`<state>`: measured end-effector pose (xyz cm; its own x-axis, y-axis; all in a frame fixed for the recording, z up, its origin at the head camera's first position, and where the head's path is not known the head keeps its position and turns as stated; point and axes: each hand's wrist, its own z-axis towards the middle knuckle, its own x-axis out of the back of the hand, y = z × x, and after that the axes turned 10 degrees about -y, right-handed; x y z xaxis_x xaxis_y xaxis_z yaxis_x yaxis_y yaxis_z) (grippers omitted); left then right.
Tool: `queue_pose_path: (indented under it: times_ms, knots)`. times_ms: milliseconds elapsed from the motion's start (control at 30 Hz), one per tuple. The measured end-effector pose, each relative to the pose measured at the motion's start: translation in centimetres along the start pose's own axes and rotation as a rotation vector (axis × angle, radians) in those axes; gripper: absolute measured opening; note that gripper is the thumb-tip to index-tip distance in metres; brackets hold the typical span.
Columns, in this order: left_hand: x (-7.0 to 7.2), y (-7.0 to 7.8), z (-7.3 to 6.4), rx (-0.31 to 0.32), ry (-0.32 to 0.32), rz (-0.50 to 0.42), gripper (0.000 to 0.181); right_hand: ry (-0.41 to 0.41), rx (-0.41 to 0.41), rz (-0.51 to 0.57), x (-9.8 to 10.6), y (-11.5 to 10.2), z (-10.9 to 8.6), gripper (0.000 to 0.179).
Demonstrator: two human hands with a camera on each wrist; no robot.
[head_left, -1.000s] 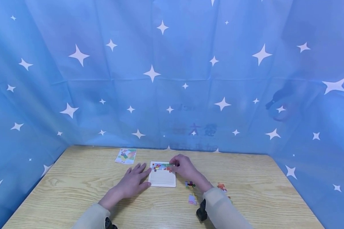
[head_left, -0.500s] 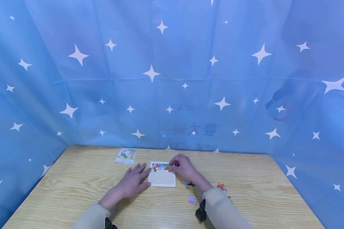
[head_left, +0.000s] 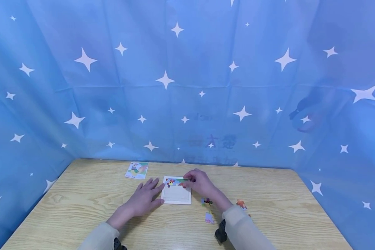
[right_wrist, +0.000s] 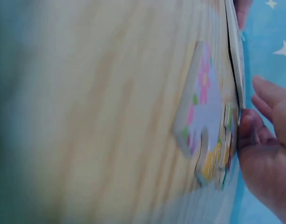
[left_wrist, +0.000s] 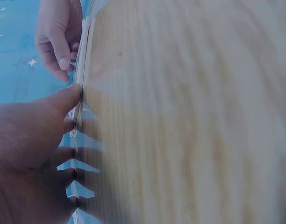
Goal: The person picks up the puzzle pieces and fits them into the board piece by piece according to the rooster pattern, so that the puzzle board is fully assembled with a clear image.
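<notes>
Left hand (head_left: 146,198) touches the puzzle tray (head_left: 176,195), right hand (head_left: 201,182) opposite.

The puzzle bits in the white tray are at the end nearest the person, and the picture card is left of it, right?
No: the head view shows the puzzle bits at the far end of the white tray. The picture card is left of it.

We lose one corner of the tray (head_left: 176,196) behind the right hand (head_left: 200,182). Left wrist view crops the left hand (left_wrist: 28,144).
</notes>
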<state>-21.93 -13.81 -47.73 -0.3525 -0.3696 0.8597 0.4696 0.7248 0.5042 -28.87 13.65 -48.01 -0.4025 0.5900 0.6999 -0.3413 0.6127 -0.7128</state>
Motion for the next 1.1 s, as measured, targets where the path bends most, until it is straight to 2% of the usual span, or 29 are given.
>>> queue_pose_path:
  times_ms: [133, 267, 500, 700, 900, 1100]
  knots:
    - [-0.6, -0.4, 0.2, -0.004, 0.006, -0.01, 0.059, 0.016, 0.025, 0.045, 0.4, 0.4, -1.2, 0.025]
    - [-1.2, -0.8, 0.5, -0.018, 0.021, -0.011, 0.059, 0.031, 0.017, 0.074, 1.5, 0.5, -3.1, 0.024]
    - [-1.2, -1.1, 0.5, -0.006, 0.019, -0.005, 0.06, 0.002, 0.031, 0.079, 3.6, 0.8, -6.1, 0.027]
    - [-1.2, -1.1, 0.6, -0.004, 0.016, -0.009, 0.061, -0.022, 0.02, 0.071, 4.5, 1.8, -8.3, 0.024]
    - [-1.2, -1.3, 0.5, 0.0, 0.014, -0.016, 0.06, -0.054, 0.023, 0.077, 4.6, 2.3, -9.7, 0.022]
    - [-0.7, -0.8, 0.1, -0.024, 0.021, -0.035, 0.062, -0.088, 0.025, 0.045, 4.3, 2.6, -10.1, 0.021]
